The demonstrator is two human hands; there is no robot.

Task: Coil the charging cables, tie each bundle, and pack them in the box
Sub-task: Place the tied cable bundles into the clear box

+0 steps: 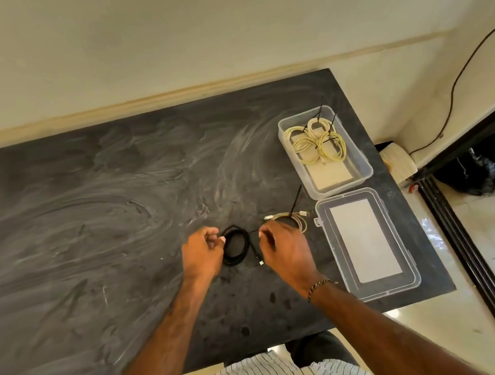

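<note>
A black cable coil (236, 247) lies on the dark table (88, 225) between my hands. My left hand (202, 252) grips its left side with curled fingers. My right hand (284, 246) pinches something thin and black beside the coil; whether it is a tie or the cable's end I cannot tell. A loose black plug end (260, 260) hangs by my right thumb. Behind my right hand lies a tied white cable bundle (293, 217) with a black zip tie (296, 200) sticking up. The clear box (365, 169) holds several tied white bundles (318, 142).
The box's clear lid (368, 242) lies flat on the table at the right, just before the box. The table's right edge runs close past the lid. A black frame (478, 252) and tiled floor lie to the right. A wall stands behind the table.
</note>
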